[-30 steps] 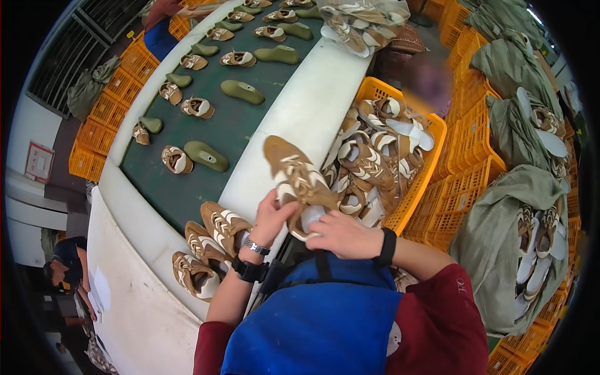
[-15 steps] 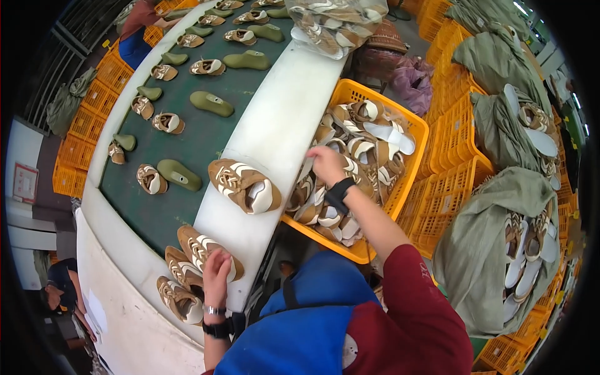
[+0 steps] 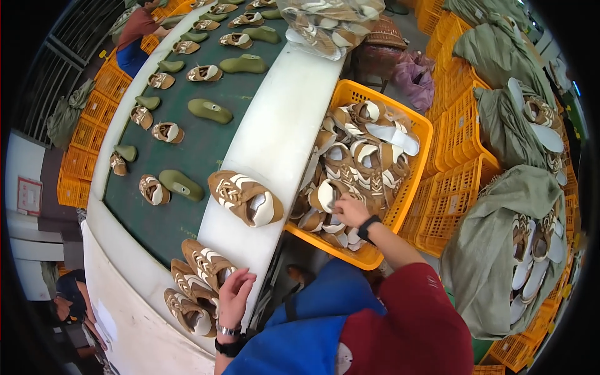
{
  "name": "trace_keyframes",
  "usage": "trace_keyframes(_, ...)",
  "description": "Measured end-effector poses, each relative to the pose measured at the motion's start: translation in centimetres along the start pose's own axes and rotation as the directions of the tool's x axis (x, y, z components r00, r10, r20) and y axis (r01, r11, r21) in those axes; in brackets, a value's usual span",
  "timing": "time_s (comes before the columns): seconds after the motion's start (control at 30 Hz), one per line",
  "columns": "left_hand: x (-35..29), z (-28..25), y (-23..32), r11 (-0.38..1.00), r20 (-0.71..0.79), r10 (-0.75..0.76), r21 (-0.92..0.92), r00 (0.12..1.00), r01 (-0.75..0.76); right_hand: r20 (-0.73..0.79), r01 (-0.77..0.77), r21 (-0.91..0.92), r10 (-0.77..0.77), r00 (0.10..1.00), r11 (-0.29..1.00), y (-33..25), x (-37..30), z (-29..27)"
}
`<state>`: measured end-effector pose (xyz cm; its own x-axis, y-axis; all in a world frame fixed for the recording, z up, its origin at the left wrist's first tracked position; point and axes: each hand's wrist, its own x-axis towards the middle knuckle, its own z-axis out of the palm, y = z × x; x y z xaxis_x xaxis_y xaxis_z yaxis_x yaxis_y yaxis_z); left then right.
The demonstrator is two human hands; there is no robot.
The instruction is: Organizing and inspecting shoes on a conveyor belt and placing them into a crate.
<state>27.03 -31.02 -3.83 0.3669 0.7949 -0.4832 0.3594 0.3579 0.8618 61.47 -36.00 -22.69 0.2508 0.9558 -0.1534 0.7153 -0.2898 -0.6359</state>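
My right hand [image 3: 351, 210] is closed on the heel edge of a brown and white sneaker [image 3: 325, 195] in the yellow crate [image 3: 420, 181]. Around it, more such sneakers [image 3: 365, 156] are heaped, with a pale insole [image 3: 394, 139] on top. Over the white table edge, my left hand [image 3: 235, 295] has its fingers apart and holds nothing. It hovers beside three sneakers [image 3: 203, 259] standing in a row; whether a fingertip touches the nearest I cannot tell. Another sneaker [image 3: 240, 195] sits alone farther up the white ledge [image 3: 259, 140].
Sneakers and green shoe lasts [image 3: 181, 185] stand on the green belt [image 3: 140, 212] at left. A clear bag of sneakers [image 3: 334, 25] rests at the ledge's far end. Stacked yellow crates [image 3: 450, 206] and green cloth covers [image 3: 481, 262] line the right. Co-workers [image 3: 134, 37] are at the left.
My right hand has moved nearer within the crate and taken hold of a sneaker's heel. My left hand has shifted slightly right and down, off the nearest sneaker in the row.
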Motion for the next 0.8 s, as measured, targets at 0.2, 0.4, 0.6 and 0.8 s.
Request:
trace_keyframes(0.2, 4.0, 2.0, 1.8, 0.888, 0.463, -0.043, -0.388, 0.885, 0.246, 0.047, 0.668, -0.219, -0.676, 0.735, 0.711, -13.8, -7.2, -9.0)
trace_keyframes(0.4, 3.6, 0.7, 3.1, 0.824, 0.425, 0.05, -0.529, 0.904, 0.204, -0.069, 0.819, -0.099, -0.825, 0.561, 0.565, -22.4, -9.2, -10.2)
trace_keyframes(0.6, -0.4, -7.3, 1.8, 0.733, -0.034, 0.187, -0.66, 0.982, -0.163, -0.301, 0.435, 0.371, -0.337, 0.892, 0.821, -19.3, -7.2, -7.2)
trace_keyframes(0.8, -6.4, -16.8, -7.7, 0.694, -0.446, 0.024, -0.637, 0.895, -0.336, -0.1, -0.002, 0.2, 0.022, 0.995, 0.98, -5.1, -1.5, 0.4)
